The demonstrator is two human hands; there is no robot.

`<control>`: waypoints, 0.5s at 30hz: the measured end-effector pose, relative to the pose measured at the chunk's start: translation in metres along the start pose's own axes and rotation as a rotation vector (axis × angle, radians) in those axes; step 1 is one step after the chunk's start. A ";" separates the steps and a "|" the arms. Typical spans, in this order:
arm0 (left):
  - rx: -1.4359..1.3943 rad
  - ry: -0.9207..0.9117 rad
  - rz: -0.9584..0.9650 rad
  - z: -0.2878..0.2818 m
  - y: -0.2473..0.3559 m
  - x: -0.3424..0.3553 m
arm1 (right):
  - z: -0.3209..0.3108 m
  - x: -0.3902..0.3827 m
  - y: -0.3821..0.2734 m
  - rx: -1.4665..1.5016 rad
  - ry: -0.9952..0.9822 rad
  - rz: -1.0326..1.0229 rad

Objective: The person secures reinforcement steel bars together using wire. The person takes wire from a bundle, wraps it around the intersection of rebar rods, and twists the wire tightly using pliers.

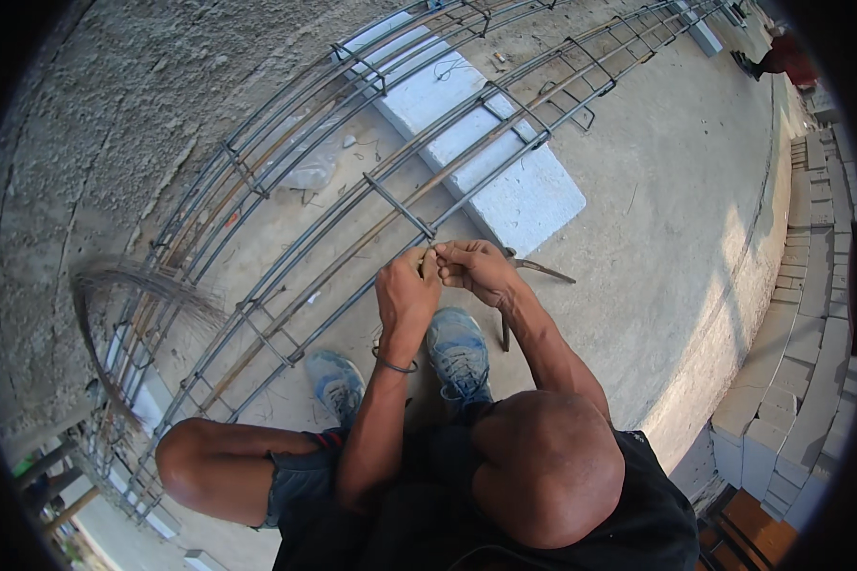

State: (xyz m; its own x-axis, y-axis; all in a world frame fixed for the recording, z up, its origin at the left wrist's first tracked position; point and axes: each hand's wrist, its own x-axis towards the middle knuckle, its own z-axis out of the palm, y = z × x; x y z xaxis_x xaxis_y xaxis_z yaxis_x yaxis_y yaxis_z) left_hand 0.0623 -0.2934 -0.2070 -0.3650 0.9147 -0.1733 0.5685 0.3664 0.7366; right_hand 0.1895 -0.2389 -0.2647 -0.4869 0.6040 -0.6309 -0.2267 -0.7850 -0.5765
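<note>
My left hand [408,287] is closed, thumb and fingers pinched together at the near corner of a steel rebar cage [397,203]. Against it, my right hand [478,270] pinches at the same spot, just below a square stirrup. What lies between the fingertips is too small to make out; it may be thin wire. Two dark handles of a pincer-like tool [544,270] show on either side of my right wrist. The hand hides the rest, so whether it is held or lies on the floor I cannot tell. A dark ring hangs at my left wrist.
A second rebar cage [248,171] runs alongside, nearer the rough wall [114,124]. A white foam block [519,195] lies under both cages. A bundle of thin wire [152,278] hangs over the bars at left. Pale blocks [795,352] are stacked at right. Another person's foot [747,65] shows far right.
</note>
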 end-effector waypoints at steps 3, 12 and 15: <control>-0.006 0.036 -0.004 -0.001 -0.004 0.002 | 0.007 -0.001 -0.004 0.016 -0.081 0.111; -0.053 0.012 -0.037 -0.003 -0.006 0.007 | -0.008 0.008 0.007 -0.253 -0.128 -0.209; -0.023 0.011 -0.043 -0.004 -0.008 0.005 | -0.003 0.005 0.006 -0.223 -0.077 -0.174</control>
State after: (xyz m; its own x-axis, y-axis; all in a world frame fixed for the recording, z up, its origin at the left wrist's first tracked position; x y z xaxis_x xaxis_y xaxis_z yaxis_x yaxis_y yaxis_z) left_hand 0.0530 -0.2920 -0.2109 -0.3968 0.8964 -0.1975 0.5354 0.4008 0.7434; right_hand 0.1881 -0.2404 -0.2729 -0.5215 0.7082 -0.4759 -0.1256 -0.6154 -0.7782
